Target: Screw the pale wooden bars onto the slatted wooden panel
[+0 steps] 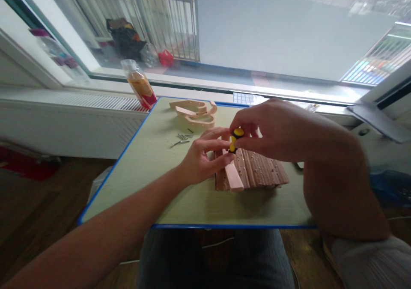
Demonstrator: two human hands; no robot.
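Observation:
A short yellow-and-black screwdriver [233,141] stands nearly upright in my right hand [260,128], its handle between the fingers and thumb. My left hand [208,154] closes around a pale wooden strip [233,177], with the thumb and fingertips close to the screwdriver's lower end. The screwdriver's tip is hidden, so I cannot tell what it touches. Beneath the strip lies a block of corrugated brown cardboard [263,169], dotted with small holes or specks. Several loose screws [183,138] lie left of my left hand.
Curved wooden pieces [195,111] lie at the back of the blue-edged table [141,169]. A drink bottle [139,84] stands by the table's back left corner, near the radiator [64,126]. A window [272,40] rises behind. My legs [212,259] are below the front edge.

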